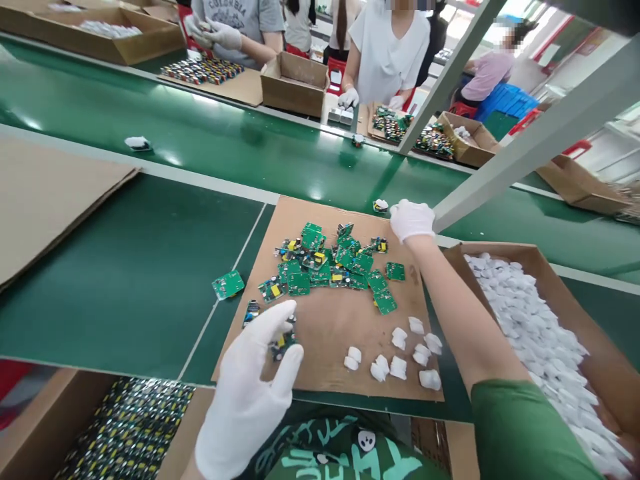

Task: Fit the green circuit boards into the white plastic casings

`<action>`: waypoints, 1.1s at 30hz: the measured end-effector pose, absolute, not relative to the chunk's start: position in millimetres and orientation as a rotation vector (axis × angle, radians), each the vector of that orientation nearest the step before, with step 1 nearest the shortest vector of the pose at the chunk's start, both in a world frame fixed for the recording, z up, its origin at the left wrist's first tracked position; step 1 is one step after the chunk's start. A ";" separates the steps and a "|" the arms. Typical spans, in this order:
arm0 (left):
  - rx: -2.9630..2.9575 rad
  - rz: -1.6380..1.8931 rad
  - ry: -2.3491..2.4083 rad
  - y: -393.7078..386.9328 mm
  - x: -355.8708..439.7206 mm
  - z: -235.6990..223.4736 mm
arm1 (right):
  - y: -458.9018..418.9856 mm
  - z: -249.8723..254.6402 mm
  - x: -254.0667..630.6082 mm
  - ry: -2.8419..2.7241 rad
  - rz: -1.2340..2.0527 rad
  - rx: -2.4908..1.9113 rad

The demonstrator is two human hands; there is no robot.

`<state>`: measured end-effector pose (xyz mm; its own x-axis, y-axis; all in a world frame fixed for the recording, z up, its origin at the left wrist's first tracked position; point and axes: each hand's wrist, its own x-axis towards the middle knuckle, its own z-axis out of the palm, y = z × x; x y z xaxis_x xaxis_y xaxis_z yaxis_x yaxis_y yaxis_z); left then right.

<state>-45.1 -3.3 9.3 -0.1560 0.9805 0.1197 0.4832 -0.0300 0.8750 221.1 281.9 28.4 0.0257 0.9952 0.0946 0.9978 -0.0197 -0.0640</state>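
My left hand [255,380], in a white glove, pinches a small circuit board [281,343] at the near left corner of a brown cardboard sheet [340,333]. My right hand [411,219], also gloved, is stretched out to the sheet's far edge with its fingers curled, just right of a small white assembled part [381,205] on the green belt; I cannot see whether it holds anything. A pile of green circuit boards [333,263] lies in the middle of the sheet. Several white plastic caps [400,353] lie nearer me. One loose board [228,285] lies on the green table.
A cardboard box full of white caps [540,333] stands at my right. A box of finished boards [125,427] sits below left. A green conveyor belt [210,140] runs across, carrying a white part [137,142]. Other gloved people work at boxes beyond it. A grey metal strut [530,143] slants overhead.
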 end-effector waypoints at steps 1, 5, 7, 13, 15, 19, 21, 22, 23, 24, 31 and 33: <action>1.638 1.154 1.775 -4.7 -52.7 9.2 | 292.9 22.5 220.3 -2.091 -0.048 -2.212; 2.018 1.092 1.935 -6.6 -76.5 4.4 | 305.1 14.6 216.7 -2.079 -0.039 -2.259; 2.217 0.910 1.866 -6.3 -79.0 -0.2 | 288.9 24.2 215.4 -2.090 -0.077 -2.227; 2.483 0.477 1.804 -2.3 -66.1 -13.7 | 136.2 55.3 199.9 -2.521 0.033 -1.497; 2.500 0.444 1.769 -0.5 -65.4 -14.5 | 80.7 46.2 192.4 -2.606 0.127 -1.385; 2.586 0.411 1.702 1.2 -67.3 -13.4 | 25.0 7.8 187.7 -2.481 0.137 -1.391; 2.643 0.390 1.642 0.1 -65.5 -12.2 | 20.2 -7.4 187.9 -2.429 0.109 -1.302; 2.662 0.374 1.608 -0.8 -63.4 -11.4 | 20.0 -12.3 188.0 -2.423 0.095 -1.269; 2.673 0.357 1.576 -1.7 -60.7 -10.3 | 20.0 -15.5 188.2 -2.436 0.094 -1.251; 2.676 0.349 1.549 -2.5 -57.6 -9.0 | 19.8 -17.4 188.4 -2.456 0.097 -1.247; 2.536 0.336 1.786 -0.1 -42.9 -1.7 | 11.4 -19.5 192.4 -2.378 0.079 -1.258; 2.523 0.286 1.778 1.2 -42.5 -1.9 | 11.1 -14.5 194.0 -2.288 0.241 -1.231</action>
<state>-42.5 1.2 -1.9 0.3253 0.9372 0.1258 0.9294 -0.3414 0.1400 194.0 11.1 -14.5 -0.4473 0.8173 0.3634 0.7234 0.5695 -0.3904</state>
